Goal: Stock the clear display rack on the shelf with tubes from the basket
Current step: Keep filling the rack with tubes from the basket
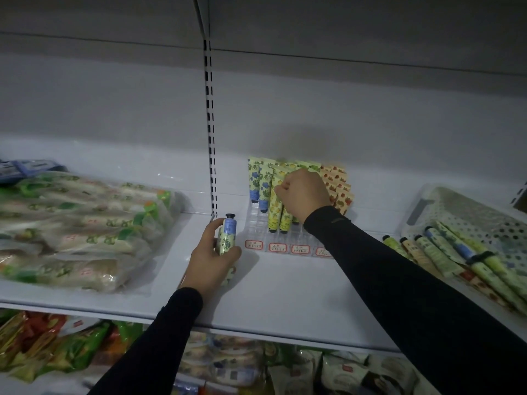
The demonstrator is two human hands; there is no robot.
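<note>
Tubes [445,253] lie in the white basket [467,212], right of the clear display rack [258,223] on the shelf [285,295]. Your left hand [212,260] curls round a blue-flowered tube [226,235] just left of the rack. Your right hand [303,193], fingers curled tight, pinches the top of a yellow tube [276,208] standing in the rack.

The display rack [258,223] is clear glossy plastic; the shelf [285,295] smooth painted metal; the basket [456,209] perforated white plastic — bagged goods [79,223] at the shelf's left edge in shiny film.
</note>
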